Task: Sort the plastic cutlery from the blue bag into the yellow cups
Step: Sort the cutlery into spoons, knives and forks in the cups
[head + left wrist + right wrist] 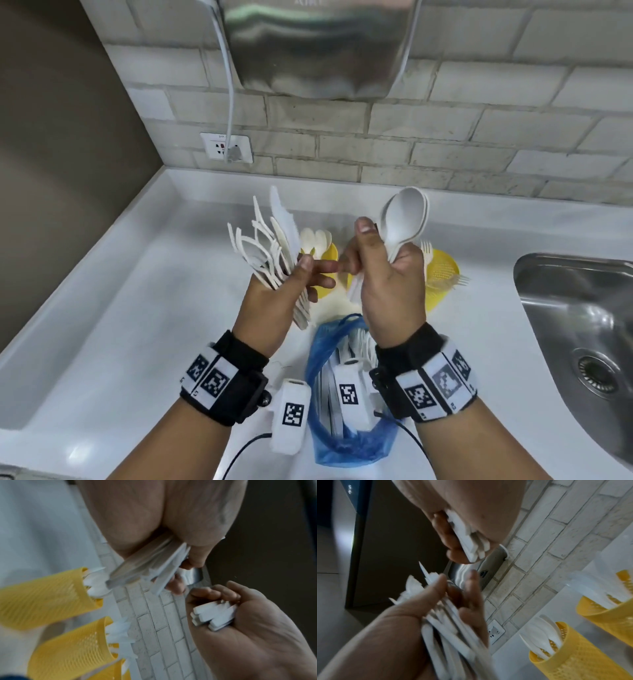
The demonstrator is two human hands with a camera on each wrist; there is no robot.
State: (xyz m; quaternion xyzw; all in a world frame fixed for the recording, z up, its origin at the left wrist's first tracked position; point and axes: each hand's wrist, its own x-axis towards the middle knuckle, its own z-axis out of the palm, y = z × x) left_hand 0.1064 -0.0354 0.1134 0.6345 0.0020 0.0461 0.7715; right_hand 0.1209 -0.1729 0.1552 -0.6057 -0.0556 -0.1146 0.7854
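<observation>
Your right hand (387,284) has its fingers curled tight around a stack of white spoons (406,217), and your left hand (281,294) grips a mixed cutlery bundle (267,246). The yellow cups (442,270) stand farther away, the blue bag (346,435) nearer.

2 hands (270,301), 2 yellow cups (576,660), 1 blue bag (346,442), 1 sink (579,329).

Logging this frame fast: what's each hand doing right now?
Left hand: grips a mixed bundle of white plastic cutlery.
Right hand: grips a stack of white plastic spoons.
</observation>
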